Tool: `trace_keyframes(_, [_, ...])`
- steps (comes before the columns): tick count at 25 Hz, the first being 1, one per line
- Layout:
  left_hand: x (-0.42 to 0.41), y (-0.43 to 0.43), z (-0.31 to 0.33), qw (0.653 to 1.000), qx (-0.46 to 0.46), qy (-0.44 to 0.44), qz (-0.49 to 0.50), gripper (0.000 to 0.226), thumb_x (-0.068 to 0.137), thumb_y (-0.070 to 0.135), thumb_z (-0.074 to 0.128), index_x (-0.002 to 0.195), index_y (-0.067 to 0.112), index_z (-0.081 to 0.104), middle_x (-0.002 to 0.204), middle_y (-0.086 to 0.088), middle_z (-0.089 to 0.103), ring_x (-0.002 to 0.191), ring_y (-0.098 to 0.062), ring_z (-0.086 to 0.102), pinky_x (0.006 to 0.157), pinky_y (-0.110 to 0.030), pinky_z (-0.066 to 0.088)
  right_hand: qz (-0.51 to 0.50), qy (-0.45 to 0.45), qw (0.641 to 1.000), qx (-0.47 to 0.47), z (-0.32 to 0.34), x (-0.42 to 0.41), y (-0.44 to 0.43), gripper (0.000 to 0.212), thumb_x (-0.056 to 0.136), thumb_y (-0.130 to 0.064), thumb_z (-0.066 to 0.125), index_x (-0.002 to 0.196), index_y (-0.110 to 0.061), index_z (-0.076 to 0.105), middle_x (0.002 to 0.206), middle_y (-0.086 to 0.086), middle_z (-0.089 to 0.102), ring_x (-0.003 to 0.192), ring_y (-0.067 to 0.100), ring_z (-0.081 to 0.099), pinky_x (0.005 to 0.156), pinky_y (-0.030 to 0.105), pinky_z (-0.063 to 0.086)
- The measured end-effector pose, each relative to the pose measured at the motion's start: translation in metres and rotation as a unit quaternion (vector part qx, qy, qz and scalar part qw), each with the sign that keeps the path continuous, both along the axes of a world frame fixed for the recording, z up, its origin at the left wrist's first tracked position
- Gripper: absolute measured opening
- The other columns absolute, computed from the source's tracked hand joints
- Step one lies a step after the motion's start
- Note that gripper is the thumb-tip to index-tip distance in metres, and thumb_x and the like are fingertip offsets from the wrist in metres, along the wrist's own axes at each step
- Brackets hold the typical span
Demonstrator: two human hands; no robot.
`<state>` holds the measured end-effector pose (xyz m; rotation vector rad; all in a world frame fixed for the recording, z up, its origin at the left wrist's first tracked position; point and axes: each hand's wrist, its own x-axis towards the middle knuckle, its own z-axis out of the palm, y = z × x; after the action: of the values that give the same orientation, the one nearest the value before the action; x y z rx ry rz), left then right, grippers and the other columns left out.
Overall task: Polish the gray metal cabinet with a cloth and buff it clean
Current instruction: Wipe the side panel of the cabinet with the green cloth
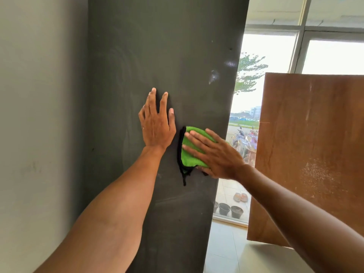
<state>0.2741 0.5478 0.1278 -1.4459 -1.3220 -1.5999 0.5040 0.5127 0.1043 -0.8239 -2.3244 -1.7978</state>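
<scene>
The gray metal cabinet (153, 56) fills the middle of the view as a tall dark panel with faint swirl marks and a few pale smudges near its right edge. My left hand (156, 123) lies flat on the panel, fingers spread and pointing up, holding nothing. Just to its right, my right hand (214, 152) presses a folded green cloth (190, 152) with black edging against the panel; a black strip of the cloth hangs below it.
A pale wall (39, 115) borders the cabinet on the left. A brown wooden board (311, 154) leans at the right. Between them a glass window (242, 119) shows parked motorbikes, dark pots (230, 209) and sandals outside. Pale floor tiles lie below.
</scene>
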Motion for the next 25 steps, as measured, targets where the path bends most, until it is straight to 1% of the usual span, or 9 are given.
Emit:
trace_keyframes(1, [0.001,0.0,-0.007,1.0,0.003,0.002,0.004,0.048,0.105,0.032,0.041,0.151,0.02,0.045,0.164,-0.012,0.032,0.148,-0.029,0.036,0.111,-0.047,0.037,0.006,-0.03,1.0,0.0,0.006,0.004,0.0,0.071,0.105,-0.057,0.025,0.164,-0.022,0.007,0.17,0.013,-0.002,0.157,0.028,-0.002,0.126,0.053,0.007])
trace_keyframes(2, [0.001,0.001,-0.011,1.0,0.005,0.001,0.009,0.048,0.105,0.032,0.041,0.151,0.021,0.045,0.164,-0.012,0.032,0.148,-0.028,0.036,0.111,-0.047,0.038,0.011,-0.032,0.999,0.011,0.017,0.005,0.002,0.07,0.104,-0.057,0.025,0.164,-0.023,0.01,0.17,0.012,0.001,0.157,0.027,0.002,0.126,0.053,0.008])
trace_keyframes(3, [0.002,0.001,-0.014,1.0,0.009,-0.004,0.009,0.047,0.106,0.032,0.04,0.152,0.021,0.045,0.165,-0.011,0.032,0.148,-0.028,0.036,0.112,-0.048,0.037,0.013,0.001,1.0,0.027,0.031,0.004,0.003,0.069,0.104,-0.057,0.026,0.163,-0.024,0.013,0.17,0.012,0.005,0.157,0.027,0.006,0.126,0.054,0.01])
trace_keyframes(5, [0.009,0.001,-0.023,1.0,0.011,-0.015,0.009,0.048,0.107,0.031,0.037,0.153,0.022,0.042,0.165,-0.01,0.03,0.149,-0.027,0.035,0.113,-0.048,0.037,0.011,0.114,0.992,0.057,0.054,0.002,0.002,0.07,0.102,-0.056,0.029,0.162,-0.023,0.019,0.17,0.011,0.01,0.157,0.027,0.011,0.125,0.054,0.013])
trace_keyframes(7, [0.013,0.002,-0.033,1.0,0.009,-0.006,0.022,0.049,0.107,0.03,0.034,0.155,0.023,0.039,0.166,-0.01,0.028,0.15,-0.028,0.034,0.115,-0.048,0.035,0.007,0.162,0.983,0.082,0.055,0.0,0.004,0.07,0.102,-0.057,0.026,0.163,-0.022,0.017,0.17,0.011,0.009,0.157,0.026,0.01,0.125,0.052,0.012])
trace_keyframes(10, [0.007,0.005,-0.045,0.999,0.015,0.021,0.028,0.05,0.108,0.031,0.03,0.157,0.025,0.036,0.167,-0.01,0.026,0.151,-0.028,0.032,0.116,-0.047,0.034,0.015,0.148,0.984,0.1,0.049,-0.001,0.009,0.071,0.102,-0.058,0.022,0.163,-0.024,0.014,0.17,0.011,0.006,0.157,0.025,0.007,0.126,0.051,0.01])
trace_keyframes(13, [0.005,0.012,-0.053,0.998,0.044,0.029,0.034,0.05,0.108,0.032,0.028,0.157,0.026,0.036,0.167,-0.009,0.027,0.15,-0.027,0.033,0.116,-0.048,0.034,0.023,0.156,0.982,0.103,0.05,0.002,0.011,0.071,0.102,-0.059,0.019,0.163,-0.025,0.013,0.17,0.01,0.006,0.157,0.025,0.007,0.126,0.051,0.008])
trace_keyframes(17, [0.003,0.024,-0.057,0.996,0.081,0.023,0.043,0.049,0.108,0.032,0.03,0.157,0.028,0.038,0.166,-0.008,0.03,0.149,-0.025,0.035,0.117,-0.047,0.032,0.038,0.145,0.983,0.105,0.051,0.002,0.018,0.072,0.101,-0.06,0.02,0.163,-0.024,0.014,0.17,0.011,0.007,0.157,0.027,0.008,0.126,0.052,0.008])
trace_keyframes(25, [0.003,0.027,-0.062,0.994,0.103,0.014,0.039,0.05,0.106,0.032,0.029,0.155,0.03,0.042,0.165,-0.007,0.033,0.147,-0.025,0.038,0.116,-0.044,0.032,0.026,0.165,0.978,0.125,0.039,-0.004,0.013,0.073,0.101,-0.062,0.016,0.163,-0.024,0.012,0.17,0.012,0.005,0.157,0.027,0.005,0.126,0.052,0.008])
